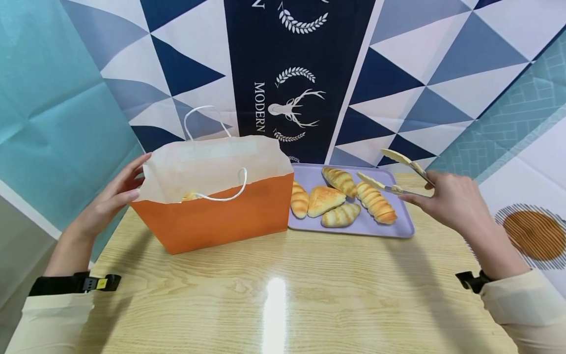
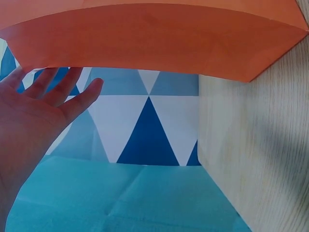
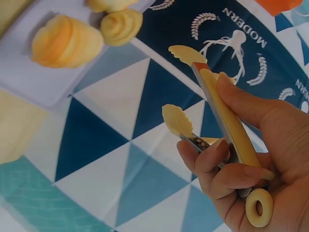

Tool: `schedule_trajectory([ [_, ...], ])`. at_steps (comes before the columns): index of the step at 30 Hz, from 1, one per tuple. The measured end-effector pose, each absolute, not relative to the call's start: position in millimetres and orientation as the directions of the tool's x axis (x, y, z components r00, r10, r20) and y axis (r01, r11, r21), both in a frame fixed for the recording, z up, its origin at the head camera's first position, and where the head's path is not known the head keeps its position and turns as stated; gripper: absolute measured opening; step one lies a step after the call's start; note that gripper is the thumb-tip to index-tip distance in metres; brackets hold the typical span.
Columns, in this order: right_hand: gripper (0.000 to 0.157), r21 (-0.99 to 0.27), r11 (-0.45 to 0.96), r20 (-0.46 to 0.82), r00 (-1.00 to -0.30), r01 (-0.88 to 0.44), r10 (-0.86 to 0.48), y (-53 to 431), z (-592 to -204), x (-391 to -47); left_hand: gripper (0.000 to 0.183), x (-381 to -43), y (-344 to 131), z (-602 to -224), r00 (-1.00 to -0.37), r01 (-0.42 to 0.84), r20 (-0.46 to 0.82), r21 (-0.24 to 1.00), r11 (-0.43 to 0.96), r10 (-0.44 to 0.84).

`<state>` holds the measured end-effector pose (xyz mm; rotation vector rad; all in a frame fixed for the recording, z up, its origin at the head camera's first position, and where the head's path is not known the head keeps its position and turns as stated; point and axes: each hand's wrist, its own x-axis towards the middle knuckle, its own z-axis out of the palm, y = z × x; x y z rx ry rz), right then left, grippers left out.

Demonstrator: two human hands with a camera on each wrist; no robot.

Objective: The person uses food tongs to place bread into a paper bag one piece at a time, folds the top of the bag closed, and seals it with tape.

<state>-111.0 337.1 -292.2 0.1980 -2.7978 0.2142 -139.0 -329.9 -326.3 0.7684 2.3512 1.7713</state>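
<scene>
An orange paper bag [image 1: 221, 216] with a white inside and white cord handles stands on the table, its mouth spread. At its left rim is my left hand [image 1: 108, 199], the fingers fairly straight and the fingertips at the paper; the left wrist view shows them against the bag's edge. Something yellowish [image 1: 189, 196] shows just inside the bag, mostly hidden. My right hand [image 1: 457, 201] holds tongs with cream tips [image 3: 229, 121], fingers and thumb round the handles. The tong arms are spread with nothing between them, above a long ridged bread roll [image 1: 377, 202].
A lilac tray [image 1: 402, 226] right of the bag carries several breads, among them a triangular bun [image 1: 326, 200]; the bag covers its left end. A patterned cloth wall [image 1: 305, 59] rises behind. The wooden table [image 1: 274, 275] extends toward me.
</scene>
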Motion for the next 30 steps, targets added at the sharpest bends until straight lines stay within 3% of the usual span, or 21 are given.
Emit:
schedule_trajectory([
  [12, 0.057, -0.201, 0.977, 0.240, -0.971, -0.068, -0.018, 359.3, -324.4, -109.4, 0.069, -139.9, -330.5, -326.9, -0.874, 0.320, 0.210, 0.927, 0.193, 0.438],
  [30, 0.056, -0.238, 0.971, 0.153, -0.988, -0.037, 0.000, 378.1, -375.7, -109.1, 0.068, -139.0, -331.9, -328.2, -0.858, 0.323, 0.204, 0.928, 0.186, 0.471],
])
